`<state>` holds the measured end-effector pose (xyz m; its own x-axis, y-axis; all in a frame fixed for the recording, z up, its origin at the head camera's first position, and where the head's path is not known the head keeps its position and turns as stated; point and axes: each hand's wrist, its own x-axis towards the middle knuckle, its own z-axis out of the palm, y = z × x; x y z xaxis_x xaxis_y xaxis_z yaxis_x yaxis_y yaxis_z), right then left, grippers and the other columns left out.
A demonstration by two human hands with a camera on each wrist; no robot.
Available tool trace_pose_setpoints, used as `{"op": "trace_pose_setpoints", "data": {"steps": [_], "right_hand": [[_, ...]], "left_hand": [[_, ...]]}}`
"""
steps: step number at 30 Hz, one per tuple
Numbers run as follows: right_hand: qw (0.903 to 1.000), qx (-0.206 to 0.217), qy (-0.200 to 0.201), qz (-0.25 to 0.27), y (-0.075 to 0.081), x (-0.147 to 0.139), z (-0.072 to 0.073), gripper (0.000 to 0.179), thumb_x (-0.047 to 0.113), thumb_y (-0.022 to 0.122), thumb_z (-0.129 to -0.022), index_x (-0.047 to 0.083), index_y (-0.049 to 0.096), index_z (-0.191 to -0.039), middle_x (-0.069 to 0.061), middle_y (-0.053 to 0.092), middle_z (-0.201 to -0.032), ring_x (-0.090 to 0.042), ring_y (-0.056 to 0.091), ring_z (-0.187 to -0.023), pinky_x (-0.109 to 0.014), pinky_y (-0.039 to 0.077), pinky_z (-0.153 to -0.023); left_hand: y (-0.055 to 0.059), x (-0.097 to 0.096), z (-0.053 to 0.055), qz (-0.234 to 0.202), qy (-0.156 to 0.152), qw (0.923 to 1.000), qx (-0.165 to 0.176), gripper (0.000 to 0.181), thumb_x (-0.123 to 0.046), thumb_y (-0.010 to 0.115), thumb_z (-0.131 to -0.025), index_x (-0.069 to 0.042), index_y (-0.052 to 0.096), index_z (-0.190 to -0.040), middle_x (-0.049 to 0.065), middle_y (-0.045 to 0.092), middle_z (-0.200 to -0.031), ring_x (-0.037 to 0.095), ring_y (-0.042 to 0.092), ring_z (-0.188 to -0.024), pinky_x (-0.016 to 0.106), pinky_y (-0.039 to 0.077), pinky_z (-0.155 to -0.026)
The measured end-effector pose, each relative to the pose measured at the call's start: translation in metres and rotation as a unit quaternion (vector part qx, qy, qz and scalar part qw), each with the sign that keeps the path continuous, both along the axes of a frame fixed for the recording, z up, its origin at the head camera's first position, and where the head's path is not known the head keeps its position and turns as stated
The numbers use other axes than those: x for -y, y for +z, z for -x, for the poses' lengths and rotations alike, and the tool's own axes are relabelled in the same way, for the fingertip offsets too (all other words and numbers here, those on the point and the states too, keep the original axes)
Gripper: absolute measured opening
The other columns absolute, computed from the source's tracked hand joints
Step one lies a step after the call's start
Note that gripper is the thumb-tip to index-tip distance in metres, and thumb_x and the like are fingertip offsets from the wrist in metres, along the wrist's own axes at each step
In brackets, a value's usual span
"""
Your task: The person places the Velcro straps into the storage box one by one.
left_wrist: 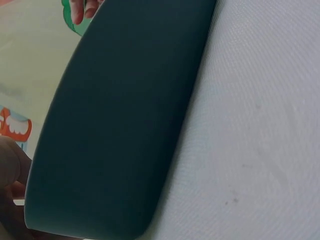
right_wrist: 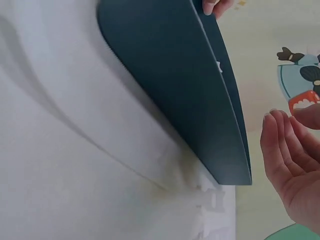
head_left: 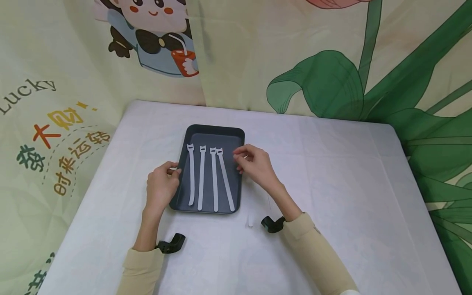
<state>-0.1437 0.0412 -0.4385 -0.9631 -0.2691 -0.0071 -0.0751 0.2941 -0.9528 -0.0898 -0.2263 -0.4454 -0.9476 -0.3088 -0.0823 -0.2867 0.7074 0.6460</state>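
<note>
A dark rectangular tray (head_left: 206, 137) lies on the white table, holding several white hook-and-loop cable ties (head_left: 201, 176) side by side. Three of these stand nearly straight along its length; the rightmost slants. At the tray's left rim, my left hand (head_left: 161, 185) pinches the edge between thumb and fingers. My right hand (head_left: 256, 164) hovers by the right rim, its fingers loosely bent, with nothing seen between them. In the right wrist view a gap shows between those fingers (right_wrist: 280, 145) and the tray wall (right_wrist: 165, 75). The left wrist view is mostly filled by the tray's outer side (left_wrist: 115, 120).
White cloth (head_left: 332, 196) covers the table around the tray. Behind it hangs a printed curtain (head_left: 236, 73) with a cartoon figure and green leaves. A small black camera (head_left: 171, 243) sits on the left wrist, another black camera (head_left: 273, 224) on the right.
</note>
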Motion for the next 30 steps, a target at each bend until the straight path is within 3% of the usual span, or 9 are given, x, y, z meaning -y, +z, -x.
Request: {"op": "trace_pose_setpoints", "data": {"steps": [3,8,12,19,26,30], "right_hand": [[0.9999,0.005,-0.009,0.003,-0.002,-0.005,-0.004,0.022,0.012,0.065,-0.098,-0.001,0.070,-0.115,-0.017,0.073,-0.096,-0.024,0.070,-0.071,-0.037,0.060,-0.066],[0.9995,0.015,-0.027,0.007,-0.006,-0.014,-0.009,0.019,0.010,0.064,-0.097,0.002,0.071,-0.113,-0.014,0.073,-0.096,-0.029,0.070,-0.073,-0.047,0.060,-0.071],[0.9988,0.023,-0.044,0.000,-0.009,-0.021,-0.013,0.019,0.008,0.062,-0.097,0.002,0.071,-0.112,-0.015,0.074,-0.096,-0.037,0.070,-0.078,-0.043,0.060,-0.071],[0.9971,0.033,-0.068,-0.011,-0.016,-0.034,-0.017,0.019,0.005,0.061,-0.095,0.003,0.072,-0.111,-0.014,0.075,-0.095,-0.036,0.071,-0.079,-0.042,0.060,-0.072],[0.9954,0.028,-0.084,-0.038,-0.024,-0.049,-0.021,0.019,0.005,0.063,-0.094,0.001,0.072,-0.111,-0.015,0.075,-0.096,-0.033,0.072,-0.079,-0.026,0.056,-0.068],[0.9939,0.026,-0.094,-0.051,-0.029,-0.056,-0.023,0.017,0.007,0.066,-0.096,0.001,0.072,-0.111,-0.015,0.074,-0.096,-0.031,0.073,-0.079,-0.024,0.056,-0.067]], "left_hand": [[0.000,-0.001,0.000,0.001,0.000,1.0000,0.000,0.031,-0.011,0.060,-0.100,0.000,0.069,-0.128,0.024,0.075,-0.101,0.038,0.067,-0.085,0.036,0.043,-0.064],[0.000,-0.001,0.000,0.004,0.001,1.0000,0.000,0.031,-0.010,0.060,-0.100,0.000,0.069,-0.128,0.024,0.075,-0.101,0.036,0.067,-0.082,0.034,0.042,-0.062],[-0.001,-0.001,0.001,0.004,0.000,1.0000,-0.001,0.030,-0.010,0.060,-0.100,0.000,0.069,-0.127,0.025,0.075,-0.101,0.036,0.067,-0.081,0.034,0.042,-0.062],[0.000,-0.001,0.001,-0.005,0.000,1.0000,0.005,0.031,-0.010,0.060,-0.100,0.001,0.068,-0.129,0.025,0.074,-0.104,0.040,0.064,-0.090,0.038,0.043,-0.066],[0.000,-0.001,0.001,-0.004,-0.001,1.0000,0.004,0.031,-0.009,0.060,-0.100,0.001,0.069,-0.128,0.025,0.074,-0.102,0.037,0.066,-0.084,0.035,0.042,-0.064],[-0.001,0.000,0.001,-0.003,-0.001,1.0000,0.004,0.031,-0.009,0.060,-0.100,0.001,0.069,-0.128,0.024,0.074,-0.101,0.035,0.066,-0.080,0.033,0.042,-0.061]]}}
